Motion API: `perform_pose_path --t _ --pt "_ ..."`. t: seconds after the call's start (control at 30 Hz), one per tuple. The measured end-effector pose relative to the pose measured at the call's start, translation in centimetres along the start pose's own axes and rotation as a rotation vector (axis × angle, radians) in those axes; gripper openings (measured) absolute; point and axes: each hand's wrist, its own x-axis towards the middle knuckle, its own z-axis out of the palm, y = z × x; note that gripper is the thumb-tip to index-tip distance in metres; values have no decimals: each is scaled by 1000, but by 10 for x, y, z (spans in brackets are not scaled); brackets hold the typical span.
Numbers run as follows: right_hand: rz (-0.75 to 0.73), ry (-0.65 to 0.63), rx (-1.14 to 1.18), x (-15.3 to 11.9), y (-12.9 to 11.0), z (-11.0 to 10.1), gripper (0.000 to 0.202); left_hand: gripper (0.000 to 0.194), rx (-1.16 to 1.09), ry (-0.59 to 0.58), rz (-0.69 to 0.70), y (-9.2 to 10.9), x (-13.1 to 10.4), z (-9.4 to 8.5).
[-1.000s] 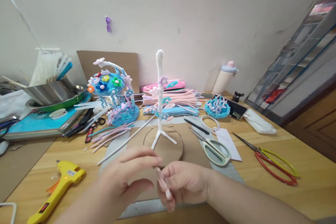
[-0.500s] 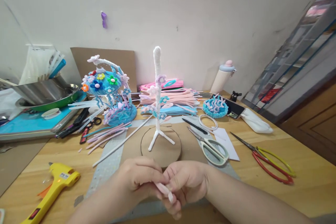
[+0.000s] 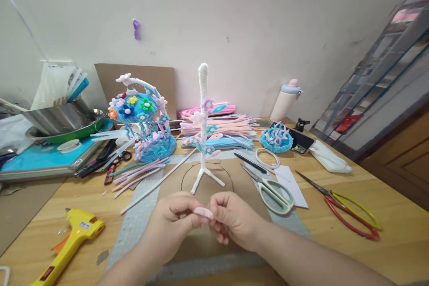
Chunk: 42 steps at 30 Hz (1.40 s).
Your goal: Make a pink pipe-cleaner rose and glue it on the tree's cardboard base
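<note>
The pale pink piece (image 3: 202,212) is located in front of the person, above the cardboard, between the left hand (image 3: 174,216) and the right hand (image 3: 233,216); the left grip is closed, thumb and finger pinching one end, and the right grip is likewise closed at the opposite end. Directly beyond the hands, a white stem (image 3: 203,85) bearing small flowers stands upright on splayed feet. On the tabletop (image 3: 335,254), the yellow glue gun (image 3: 75,237) lies to the left and pale green scissors (image 3: 275,196) to the right.
</note>
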Motion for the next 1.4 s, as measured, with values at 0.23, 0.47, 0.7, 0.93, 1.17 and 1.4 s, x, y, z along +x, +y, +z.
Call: perform_pose_path --t 0.23,0.47,0.7,0.93,1.17,1.4 --pt "-286 259 118 0 3 15 39 21 -500 82 -361 -11 0 23" --pt "-172 181 424 6 3 13 29 28 -770 208 -455 -21 7 15" --pt "-266 181 323 6 5 15 28 27 -832 260 -429 -22 8 22" --pt "-298 216 159 7 6 14 28 27 -805 222 -408 -22 6 26" --pt "-341 261 84 6 4 9 29 25 -757 194 -428 -26 4 25" --pt "-296 296 84 6 4 7 31 27 -675 146 -426 -28 1 28"
